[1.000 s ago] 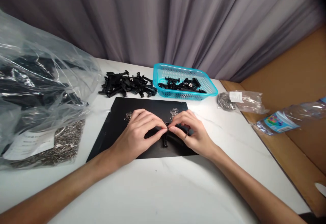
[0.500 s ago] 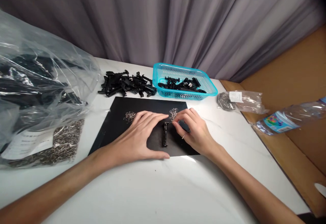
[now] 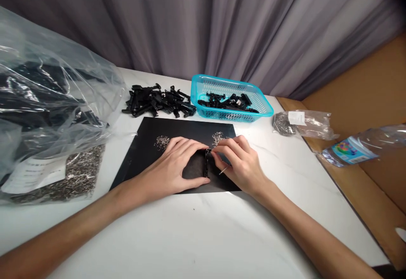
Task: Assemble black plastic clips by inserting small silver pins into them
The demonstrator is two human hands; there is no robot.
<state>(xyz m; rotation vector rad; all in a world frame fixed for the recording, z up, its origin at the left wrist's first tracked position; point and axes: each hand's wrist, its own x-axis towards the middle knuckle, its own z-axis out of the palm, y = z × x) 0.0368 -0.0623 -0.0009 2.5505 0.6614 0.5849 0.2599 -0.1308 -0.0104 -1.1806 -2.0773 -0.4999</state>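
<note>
A narrow black plastic piece [image 3: 207, 163] lies upright on a black mat [image 3: 149, 137] in front of me. My left hand [image 3: 177, 167] grips it between forefinger at its top and thumb at its bottom. My right hand [image 3: 238, 164] pinches at the piece's upper end with thumb and forefinger, and a thin metal bit sticks out under its fingers. Two small heaps of tiny metal parts sit on the mat, one [image 3: 161, 142] beyond my left hand, the other [image 3: 217, 137] beyond my right.
Loose black plastic pieces [image 3: 157, 101] are piled behind the mat, beside a turquoise basket [image 3: 203, 85] holding more. A large clear bag [image 3: 47, 101] of black and metal parts fills the left. A small bag of metal parts [image 3: 298, 123] and a plastic bottle [image 3: 358, 145] lie right, by a cardboard wall.
Half a second ago my left hand lay flat beside the piece; now its thumb and forefinger hold it. My right hand has come back from the metal heap to the piece's top.
</note>
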